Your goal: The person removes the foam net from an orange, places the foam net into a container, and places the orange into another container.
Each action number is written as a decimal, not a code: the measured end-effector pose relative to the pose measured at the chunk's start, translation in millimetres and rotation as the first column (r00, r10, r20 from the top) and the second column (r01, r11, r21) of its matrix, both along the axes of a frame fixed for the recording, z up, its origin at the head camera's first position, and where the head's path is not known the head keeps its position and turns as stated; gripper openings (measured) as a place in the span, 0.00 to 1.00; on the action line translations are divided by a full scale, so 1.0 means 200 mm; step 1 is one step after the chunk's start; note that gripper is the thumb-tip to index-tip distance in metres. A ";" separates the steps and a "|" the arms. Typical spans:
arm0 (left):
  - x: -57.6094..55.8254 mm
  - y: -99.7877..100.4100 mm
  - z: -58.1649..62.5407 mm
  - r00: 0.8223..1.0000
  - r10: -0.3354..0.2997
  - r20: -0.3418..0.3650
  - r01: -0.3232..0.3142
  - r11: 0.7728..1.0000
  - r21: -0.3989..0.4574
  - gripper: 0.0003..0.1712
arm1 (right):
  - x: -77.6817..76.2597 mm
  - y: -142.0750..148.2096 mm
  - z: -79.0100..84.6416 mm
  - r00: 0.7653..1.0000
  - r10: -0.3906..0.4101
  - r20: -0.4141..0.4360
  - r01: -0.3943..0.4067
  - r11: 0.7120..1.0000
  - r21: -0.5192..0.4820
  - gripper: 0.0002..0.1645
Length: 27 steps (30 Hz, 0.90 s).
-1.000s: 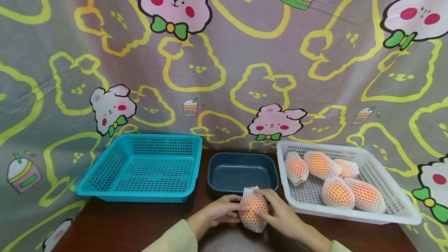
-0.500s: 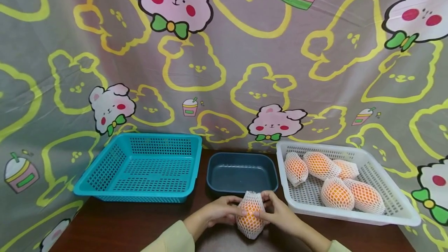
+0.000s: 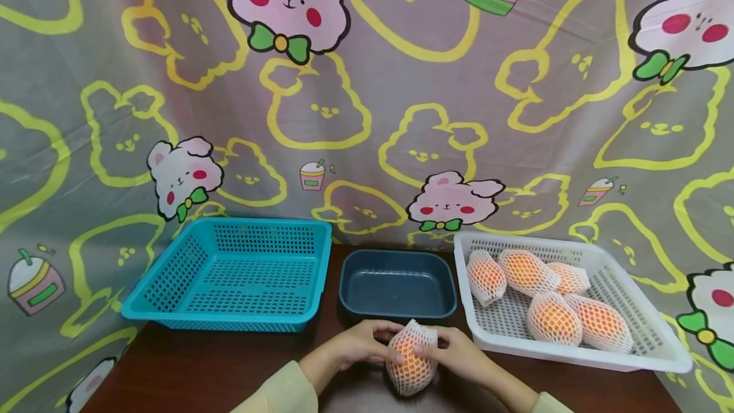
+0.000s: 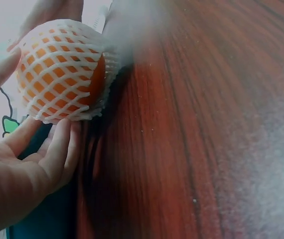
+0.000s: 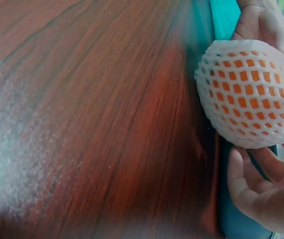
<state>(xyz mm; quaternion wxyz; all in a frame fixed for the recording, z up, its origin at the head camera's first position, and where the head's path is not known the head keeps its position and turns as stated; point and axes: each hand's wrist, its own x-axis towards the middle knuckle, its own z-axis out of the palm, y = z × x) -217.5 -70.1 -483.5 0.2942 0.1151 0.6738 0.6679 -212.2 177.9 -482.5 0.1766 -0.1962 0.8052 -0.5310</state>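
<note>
An orange fruit in a white foam net sleeve is held between both hands over the front of the table. My left hand grips its left side, thumb on the front and fingers behind. From the right, my right hand holds it near the upper end, thumb pressed on the net. In the left wrist view the net leaves a strip of bare orange skin at one end. The right wrist view shows the net wrapped around the fruit, with fingertips against its lower side.
Behind the hands stands a dark blue rectangular basin. A teal perforated basket is on the left. The white basket on the right holds several netted orange fruits. A patterned cloth hangs behind the brown table.
The fruit has shifted slightly lower and toward me, and its netted top has tilted to the right over the last half second. Both hands have kept hold of it.
</note>
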 end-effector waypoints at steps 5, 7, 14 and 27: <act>0.01 0.00 -0.02 1.000 0.023 -0.003 -0.023 1.000 0.021 0.31 | 0.01 0.00 0.00 0.992 -0.026 -0.122 0.025 1.000 -0.010 0.21; 0.01 -0.01 -0.02 1.000 0.020 0.000 -0.020 0.999 0.031 0.31 | 0.01 -0.01 0.00 0.986 -0.027 -0.164 0.027 1.000 -0.002 0.19; 0.02 -0.01 -0.03 1.000 0.006 -0.021 -0.005 0.999 0.040 0.32 | 0.02 -0.03 0.01 0.956 -0.031 -0.291 0.039 0.999 0.020 0.17; 0.03 -0.04 -0.01 0.980 -0.004 -0.199 0.004 1.000 -0.001 0.32 | 0.07 -0.08 0.00 0.706 -0.031 -0.708 0.060 0.998 0.015 0.17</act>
